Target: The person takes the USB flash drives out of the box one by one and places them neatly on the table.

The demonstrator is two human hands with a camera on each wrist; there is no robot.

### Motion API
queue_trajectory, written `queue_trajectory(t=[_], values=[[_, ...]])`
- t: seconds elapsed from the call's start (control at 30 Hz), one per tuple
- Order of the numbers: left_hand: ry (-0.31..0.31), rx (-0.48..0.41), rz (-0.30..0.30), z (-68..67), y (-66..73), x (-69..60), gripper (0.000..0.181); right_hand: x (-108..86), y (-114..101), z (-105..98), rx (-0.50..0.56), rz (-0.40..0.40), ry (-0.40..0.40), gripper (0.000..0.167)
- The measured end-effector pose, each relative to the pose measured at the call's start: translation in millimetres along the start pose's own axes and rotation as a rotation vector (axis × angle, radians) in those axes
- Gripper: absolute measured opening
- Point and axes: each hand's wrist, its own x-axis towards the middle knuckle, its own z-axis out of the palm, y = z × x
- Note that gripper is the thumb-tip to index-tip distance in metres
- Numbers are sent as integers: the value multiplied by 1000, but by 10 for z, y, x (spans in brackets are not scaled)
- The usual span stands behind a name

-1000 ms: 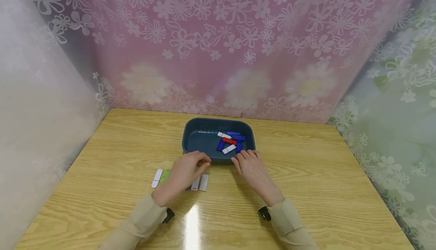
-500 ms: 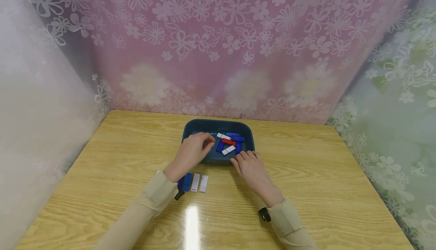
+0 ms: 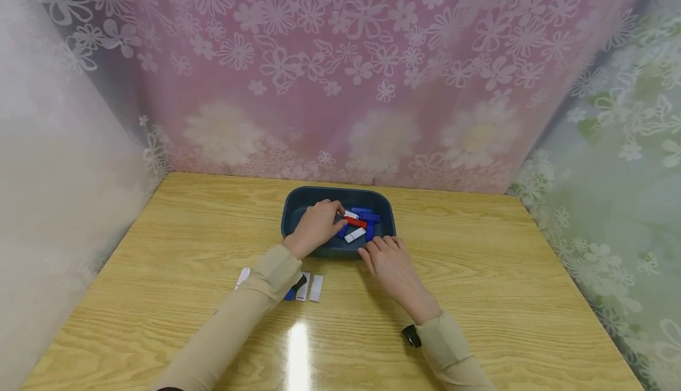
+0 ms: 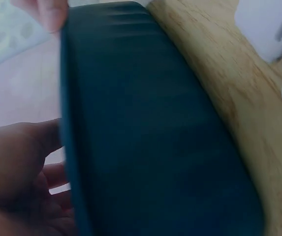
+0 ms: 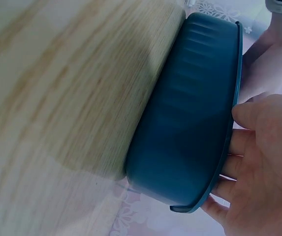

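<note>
A dark teal plastic bin (image 3: pixel 332 251) holds several USB sticks. My left hand (image 3: pixel 315 225) reaches into it, thumb and fingers parted around the end of a white USB stick (image 3: pixel 350 215) and a red USB stick (image 3: pixel 356 222). A second white USB stick (image 3: pixel 354 235) and several blue USB sticks (image 3: pixel 369 217) lie beside them. My right hand (image 3: pixel 392 267) grips the bin's near rim. In the right wrist view, the right thumb lies outside the rim and the fingers (image 5: pixel 232 167) pass over it. In the left wrist view, the bin wall hides the left fingertips.
In front of the bin, a row of sticks lies on the wooden table (image 3: pixel 479 261): a pale one (image 3: pixel 316 288), a white one (image 3: pixel 243 276) and others partly hidden by the left sleeve (image 3: pixel 260 287). Floral curtains (image 3: pixel 346 83) stand behind and at both sides.
My left hand has moved from the bin's near edge forward and right, into the bin over the sticks. My right hand has stayed on the rim.
</note>
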Motion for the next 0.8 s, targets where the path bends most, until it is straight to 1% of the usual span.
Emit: queue_trajectory(t=[0.1,0.27,0.43,0.6,0.63,0.73,0.8], values=[[-32,41,-18,72,-9,72,25,0,4,0,2,-2,5,26],[-72,101,-20,153,-23,150,28,-2,1,4,5,1,2,27],[-123,121,-50,182,-27,189,26,-7,-3,12,4,-6,6,26],[-161,113,-68,221,-30,226,25,-5,-8,16,7,15,-14,27],[-164,110,-69,226,-31,234,25,-4,-8,13,7,18,-18,27],[-168,135,-58,228,-29,257,26,-1,-5,5,7,19,-20,27],[-181,154,-53,219,-21,268,27,0,1,-4,9,14,-13,27]])
